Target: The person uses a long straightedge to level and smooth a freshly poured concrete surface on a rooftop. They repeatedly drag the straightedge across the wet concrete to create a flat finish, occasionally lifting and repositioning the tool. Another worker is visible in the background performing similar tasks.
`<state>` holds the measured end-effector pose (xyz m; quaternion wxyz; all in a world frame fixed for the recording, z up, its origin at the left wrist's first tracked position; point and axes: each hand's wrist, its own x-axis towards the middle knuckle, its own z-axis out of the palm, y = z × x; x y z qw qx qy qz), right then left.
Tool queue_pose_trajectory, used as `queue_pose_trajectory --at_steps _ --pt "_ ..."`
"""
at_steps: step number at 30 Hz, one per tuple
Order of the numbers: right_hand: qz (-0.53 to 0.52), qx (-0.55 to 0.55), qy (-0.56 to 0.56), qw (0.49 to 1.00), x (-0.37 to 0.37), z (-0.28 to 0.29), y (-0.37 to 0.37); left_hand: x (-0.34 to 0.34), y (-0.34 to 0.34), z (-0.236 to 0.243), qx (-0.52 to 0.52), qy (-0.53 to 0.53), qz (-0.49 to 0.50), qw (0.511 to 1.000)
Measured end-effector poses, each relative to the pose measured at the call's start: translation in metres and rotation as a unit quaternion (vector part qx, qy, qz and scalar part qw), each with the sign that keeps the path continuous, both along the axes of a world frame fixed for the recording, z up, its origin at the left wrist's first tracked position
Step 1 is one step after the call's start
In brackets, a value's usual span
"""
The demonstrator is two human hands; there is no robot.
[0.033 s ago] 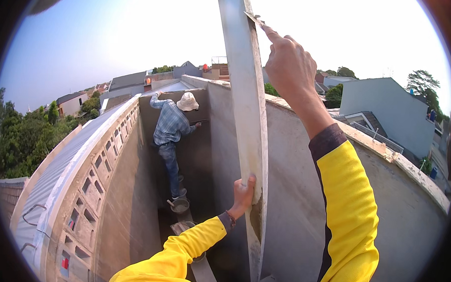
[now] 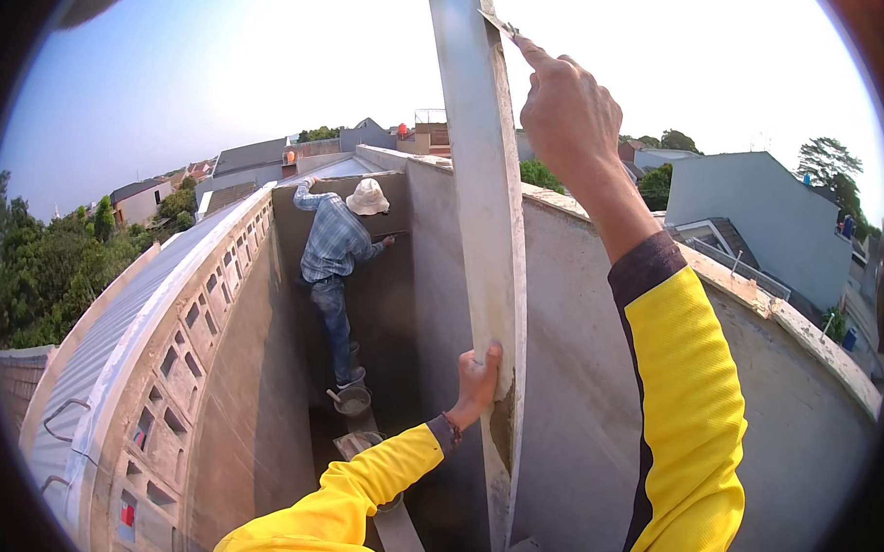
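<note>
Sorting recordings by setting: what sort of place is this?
Probably a rooftop-level building site: a co-worker in a white hat works at a bare grey wall, a bucket stands near their feet, and neighbouring roofs show beyond.

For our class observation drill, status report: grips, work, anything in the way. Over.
Left grip clasping long pale bar. Right grip on flat-bladed tool, high at bar's right side. Co-worker beyond, apart from both.

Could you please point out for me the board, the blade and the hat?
Board point(image 2: 487, 200): head view, on its broad face.
Blade point(image 2: 495, 22): head view, on its visible middle.
Hat point(image 2: 368, 196): head view, on its white crown.
</note>
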<state>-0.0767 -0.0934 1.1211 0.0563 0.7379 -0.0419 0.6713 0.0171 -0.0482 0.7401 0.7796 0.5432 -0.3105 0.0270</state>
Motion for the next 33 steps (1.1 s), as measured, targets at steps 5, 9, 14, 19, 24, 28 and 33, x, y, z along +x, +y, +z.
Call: queue_pose_trajectory --at_steps 5,9,14,19,24,28,33 --pt "-0.007 -0.029 0.044 0.999 -0.009 0.005 -0.004 0.012 0.003 0.004 -0.012 -0.007 -0.016 1.000" --pt "0.008 -0.018 0.114 0.993 -0.023 -0.062 -0.004 0.022 0.011 0.004 -0.011 0.006 0.003 1.000" --pt "0.034 0.040 0.122 0.991 -0.013 -0.075 0.006 0.032 0.015 -0.001 0.007 -0.007 0.012 1.000" --pt "0.030 0.010 0.045 0.998 0.004 -0.014 0.008 0.025 0.006 -0.004 -0.008 -0.019 -0.011 1.000" --pt "-0.027 -0.028 0.122 0.992 -0.004 -0.036 0.018 0.061 0.010 -0.026 0.003 -0.015 -0.029 0.999" --pt "0.007 -0.029 0.249 0.968 -0.044 -0.129 0.020 0.096 0.027 -0.033 -0.059 0.073 -0.054 0.994" --pt "0.175 0.200 0.273 0.925 -0.065 -0.273 0.019 0.141 0.047 -0.047 -0.119 0.087 -0.439 0.886"
